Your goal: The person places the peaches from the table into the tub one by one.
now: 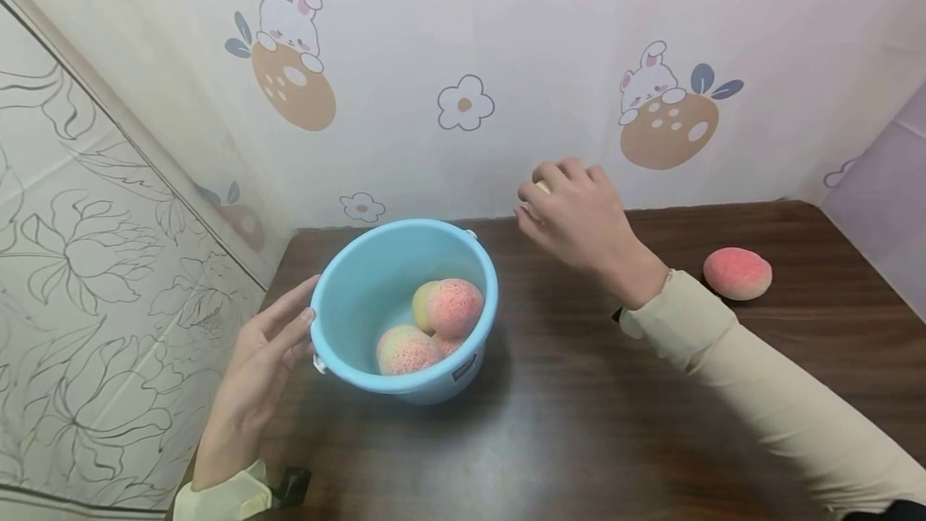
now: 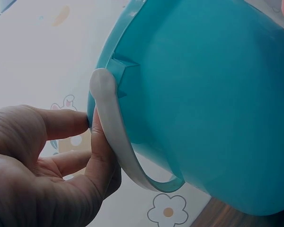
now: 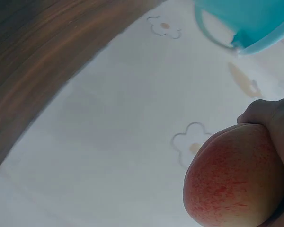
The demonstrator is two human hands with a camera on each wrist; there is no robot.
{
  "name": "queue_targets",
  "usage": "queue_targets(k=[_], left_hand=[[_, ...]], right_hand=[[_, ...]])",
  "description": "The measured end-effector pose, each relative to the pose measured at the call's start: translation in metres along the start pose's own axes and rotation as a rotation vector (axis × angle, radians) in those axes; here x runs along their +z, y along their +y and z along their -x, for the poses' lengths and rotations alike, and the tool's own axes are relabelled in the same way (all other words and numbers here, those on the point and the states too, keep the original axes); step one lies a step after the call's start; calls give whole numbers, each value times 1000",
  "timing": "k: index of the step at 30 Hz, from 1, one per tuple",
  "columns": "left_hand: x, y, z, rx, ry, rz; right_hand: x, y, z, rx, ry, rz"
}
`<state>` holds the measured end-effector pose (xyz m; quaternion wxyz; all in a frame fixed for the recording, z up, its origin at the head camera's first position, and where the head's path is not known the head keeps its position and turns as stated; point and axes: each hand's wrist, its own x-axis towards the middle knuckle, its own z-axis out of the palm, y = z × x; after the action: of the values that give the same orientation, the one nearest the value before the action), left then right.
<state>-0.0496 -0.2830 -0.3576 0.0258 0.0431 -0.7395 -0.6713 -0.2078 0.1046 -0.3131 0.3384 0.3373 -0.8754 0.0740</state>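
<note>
A light blue bucket stands tilted on the table, with several pink and yellow peaches inside. My left hand pinches its rim at the left, thumb on one side and fingers on the other, beside the white handle in the left wrist view. To the right of the bucket and above the table, my right hand grips a peach. In the head view that peach is almost wholly hidden behind the fingers; the right wrist view shows its red and yellow skin.
Another peach lies on the dark wooden table at the far right. A wall covering with rabbit and flower prints rises behind the table. On the left stands a panel with line-drawn flowers.
</note>
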Motion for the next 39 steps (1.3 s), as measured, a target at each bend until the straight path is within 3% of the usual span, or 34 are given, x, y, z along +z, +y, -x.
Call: queue_targets(k=[16,27,33,39], left_hand=[[0,1,-1,1,2,-12],[0,-1,0,-18,9,-33],[0,-3,0,-28,28,-47],[-1,-4,-1,-32,22,-55]], right_hand=[[-23,-45,-20,12,89,-337],[-20,-79,-42,-96,77,-418],[-17,-96,-54,-167,5,-435],[-9,-114,-64,-265,-148,-376]])
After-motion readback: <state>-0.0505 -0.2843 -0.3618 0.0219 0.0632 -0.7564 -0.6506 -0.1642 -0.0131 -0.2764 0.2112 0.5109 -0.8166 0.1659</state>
